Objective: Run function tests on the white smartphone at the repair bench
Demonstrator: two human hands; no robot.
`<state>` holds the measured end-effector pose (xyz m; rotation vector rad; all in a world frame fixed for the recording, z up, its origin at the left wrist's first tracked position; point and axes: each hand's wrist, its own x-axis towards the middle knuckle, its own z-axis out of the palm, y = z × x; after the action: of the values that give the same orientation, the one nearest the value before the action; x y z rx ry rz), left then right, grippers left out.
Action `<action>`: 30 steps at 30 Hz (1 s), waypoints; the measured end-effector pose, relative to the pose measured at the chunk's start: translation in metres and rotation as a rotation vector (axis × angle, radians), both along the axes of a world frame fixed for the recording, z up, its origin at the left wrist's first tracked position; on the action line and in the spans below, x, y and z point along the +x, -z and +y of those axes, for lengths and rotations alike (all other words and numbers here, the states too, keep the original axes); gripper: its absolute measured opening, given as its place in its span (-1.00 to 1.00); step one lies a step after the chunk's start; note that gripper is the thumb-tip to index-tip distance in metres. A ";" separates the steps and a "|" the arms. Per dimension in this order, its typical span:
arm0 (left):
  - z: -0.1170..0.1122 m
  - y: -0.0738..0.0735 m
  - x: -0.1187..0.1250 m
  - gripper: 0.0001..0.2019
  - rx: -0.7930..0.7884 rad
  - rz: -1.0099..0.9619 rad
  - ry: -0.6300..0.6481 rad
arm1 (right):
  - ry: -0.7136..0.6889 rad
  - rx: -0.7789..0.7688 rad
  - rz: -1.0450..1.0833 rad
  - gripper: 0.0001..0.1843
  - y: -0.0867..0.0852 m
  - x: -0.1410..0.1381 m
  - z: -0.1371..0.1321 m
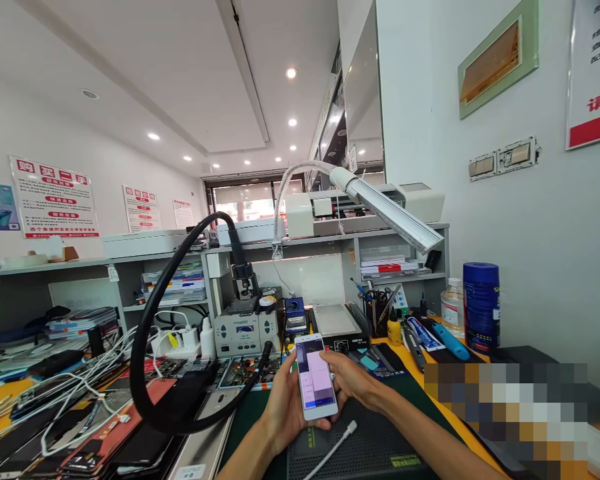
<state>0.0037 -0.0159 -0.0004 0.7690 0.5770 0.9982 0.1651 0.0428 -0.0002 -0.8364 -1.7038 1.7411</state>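
Observation:
A white smartphone (316,381) with its screen lit is held upright, tilted back, in front of me. My left hand (283,403) wraps round its left side and lower back, with fingertips showing below the bottom edge. At the right side, my right hand (354,379) also grips the phone, its thumb lying over the upper right of the screen. The fingers behind the phone are mostly hidden. Beneath both hands lies a dark perforated pad (370,443), with a white cable (333,450) across it whose plug end is free.
Left of my hands lie a thick black hose (143,333), stacked phones and tangled white cables (80,380). Behind stand a hot-air rework station (237,335) and a flat-topped heating plate (336,320). A yellow bottle (394,331) and blue can (481,307) stand right. A lamp (395,210) hangs overhead.

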 end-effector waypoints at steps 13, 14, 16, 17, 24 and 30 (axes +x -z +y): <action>0.004 0.004 -0.001 -0.57 0.052 -0.040 -0.233 | 0.243 0.363 0.005 -0.28 0.007 -0.013 -0.015; 0.005 0.003 -0.001 -0.60 0.044 -0.045 -0.248 | 0.272 0.374 0.003 -0.26 0.011 -0.017 -0.015; 0.006 0.002 -0.001 -0.63 0.027 -0.045 -0.257 | 0.338 0.416 -0.004 -0.25 0.017 -0.023 -0.016; 0.006 0.002 0.000 -0.64 0.019 -0.040 -0.252 | 0.371 0.438 -0.006 -0.25 0.020 -0.026 -0.017; 0.005 0.002 -0.003 -0.56 0.053 0.016 -0.220 | 0.284 -0.016 0.200 -0.56 0.000 -0.022 -0.015; 0.004 -0.006 -0.012 -0.44 -0.036 0.022 -0.216 | 0.112 -0.635 0.690 -0.42 -0.024 0.013 0.001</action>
<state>-0.0087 -0.0119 0.0058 0.6965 0.7057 1.1762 0.1784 0.0434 0.0243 -0.4595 -0.6521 2.1780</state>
